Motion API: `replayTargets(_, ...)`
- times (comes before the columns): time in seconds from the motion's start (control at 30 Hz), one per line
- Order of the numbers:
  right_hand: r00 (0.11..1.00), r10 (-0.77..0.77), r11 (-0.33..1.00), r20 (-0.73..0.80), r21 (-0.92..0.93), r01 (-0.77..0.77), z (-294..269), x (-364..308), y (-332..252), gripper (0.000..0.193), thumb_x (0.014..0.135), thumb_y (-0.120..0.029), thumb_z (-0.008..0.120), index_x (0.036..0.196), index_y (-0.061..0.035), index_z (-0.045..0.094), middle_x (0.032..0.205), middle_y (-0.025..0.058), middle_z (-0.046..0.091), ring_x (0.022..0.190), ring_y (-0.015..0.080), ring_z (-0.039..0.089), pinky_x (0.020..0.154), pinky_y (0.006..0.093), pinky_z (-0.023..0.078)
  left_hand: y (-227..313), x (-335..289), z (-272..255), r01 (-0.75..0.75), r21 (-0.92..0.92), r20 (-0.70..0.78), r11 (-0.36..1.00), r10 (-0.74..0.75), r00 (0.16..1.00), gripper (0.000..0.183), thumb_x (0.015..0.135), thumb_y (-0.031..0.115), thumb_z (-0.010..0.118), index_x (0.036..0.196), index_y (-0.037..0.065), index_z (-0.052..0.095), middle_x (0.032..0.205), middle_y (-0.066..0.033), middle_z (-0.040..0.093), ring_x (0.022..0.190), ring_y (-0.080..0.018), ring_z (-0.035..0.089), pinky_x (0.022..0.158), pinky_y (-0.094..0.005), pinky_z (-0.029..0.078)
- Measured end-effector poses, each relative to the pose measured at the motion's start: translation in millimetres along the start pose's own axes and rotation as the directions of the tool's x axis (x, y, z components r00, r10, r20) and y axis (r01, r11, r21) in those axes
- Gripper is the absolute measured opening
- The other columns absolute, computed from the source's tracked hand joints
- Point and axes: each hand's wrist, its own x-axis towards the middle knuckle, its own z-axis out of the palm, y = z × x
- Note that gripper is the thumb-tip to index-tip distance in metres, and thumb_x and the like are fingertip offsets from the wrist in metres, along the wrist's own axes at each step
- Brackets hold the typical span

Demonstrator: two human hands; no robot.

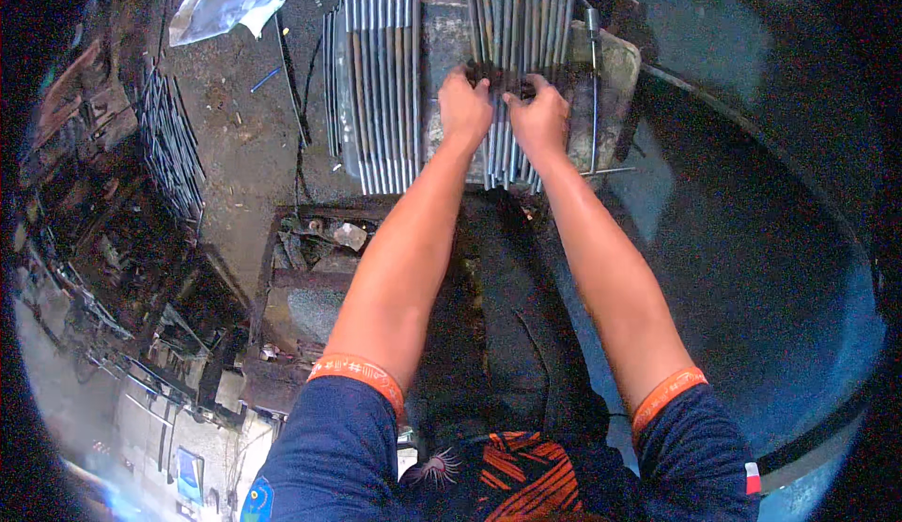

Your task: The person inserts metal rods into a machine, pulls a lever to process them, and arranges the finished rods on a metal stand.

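Note:
Both my arms reach forward to a bundle of grey metal rods (521, 24) lying lengthwise on a worn, pale board (615, 80). My left hand (466, 107) is closed around the bundle's left side, its fingers curled over the rods. Just right of it, my right hand (539, 120) grips the other side, thumb toward my left hand. The rods' near ends stick out below my hands, slightly uneven. To the left, a row of similar rods (383, 90) lies side by side with bright, shiny ends, apart from my hands.
A thin rod with a thicker head (594, 99) lies right of the bundle. On the ground at left is a loose pile of thin rods (171, 141). A clear plastic bag (225, 0) lies at the far left. Nearer me stands a dark metal frame (268, 278).

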Motion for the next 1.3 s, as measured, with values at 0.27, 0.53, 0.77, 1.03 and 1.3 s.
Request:
replayTargets(0.27, 0.998, 0.019, 0.841, 0.059, 0.539, -0.048, -64.7, -70.6, -25.9, 0.016, 0.083, -0.017, 0.066, 0.083, -0.0005, 0.065, 0.078, 0.0125, 0.067, 0.071, 0.0229, 0.063, 0.072, 0.0369, 0.050, 26.8, -35.3, -92.7, -0.068, -0.223, -0.050, 0.973, 0.058, 0.997, 0.028, 0.081, 0.019, 0.067, 0.098, -0.003, 0.064, 0.085, -0.0221, 0.066, 0.081, -0.0362, 0.065, 0.074, -0.0401, 0.049)
replayTargets(0.53, 0.847, -0.159, 0.451, 0.507, 0.801, -0.395, -147.3, -254.0, -179.3, 0.035, 0.092, -0.017, 0.059, 0.123, -0.0009, 0.053, 0.087, -0.0001, 0.061, 0.069, 0.0107, 0.053, 0.065, 0.0269, 0.046, 114.3, -167.6, -316.7, -0.017, -0.725, -0.159, 0.689, -0.144, 0.977, 0.021, 0.086, 0.014, 0.067, 0.093, -0.004, 0.059, 0.074, -0.0017, 0.059, 0.068, -0.0098, 0.051, 0.062, -0.0268, 0.044)
replayTargets(0.77, 0.375, -0.619, 0.139, 0.690, 0.567, -0.812, -272.9, -340.2, -328.6, 0.040, 0.095, -0.041, 0.051, 0.117, -0.0075, 0.056, 0.113, 0.0035, 0.062, 0.100, 0.0185, 0.059, 0.089, 0.0323, 0.046, 164.7, -329.9, -465.9, -0.407, -0.789, -0.573, 0.460, -0.315, 0.756, 0.013, 0.086, 0.006, 0.066, 0.098, 0.000, 0.064, 0.100, -0.0077, 0.066, 0.087, -0.0123, 0.057, 0.079, -0.0271, 0.046)
replayTargets(1.03, 0.383, -0.791, 0.262, 0.477, 0.830, -0.492, -325.7, -493.9, -379.1, 0.022, 0.089, -0.022, 0.066, 0.101, -0.0037, 0.062, 0.092, 0.0052, 0.066, 0.080, 0.0150, 0.064, 0.069, 0.0290, 0.053, 129.4, -536.8, -596.1, -0.958, -0.216, -0.950, -0.187, -0.185, 0.250, 0.073, 0.083, 0.069, 0.045, 0.128, 0.011, 0.050, 0.133, -0.0163, 0.050, 0.130, -0.0336, 0.040, 0.113, -0.0487, 0.023)
replayTargets(1.3, 0.053, -0.870, 0.435, 0.490, 0.815, -0.382, -310.9, -644.4, -352.8, 0.026, 0.088, -0.019, 0.067, 0.105, -0.0010, 0.060, 0.099, 0.0098, 0.066, 0.085, 0.0199, 0.065, 0.076, 0.0343, 0.055, 62.5, -719.9, -606.7, -0.928, 0.170, -0.887, -0.333, -0.462, 0.003, 0.051, 0.096, 0.050, 0.039, 0.119, 0.010, 0.060, 0.128, -0.0117, 0.057, 0.129, -0.0341, 0.042, 0.112, -0.0549, 0.023)
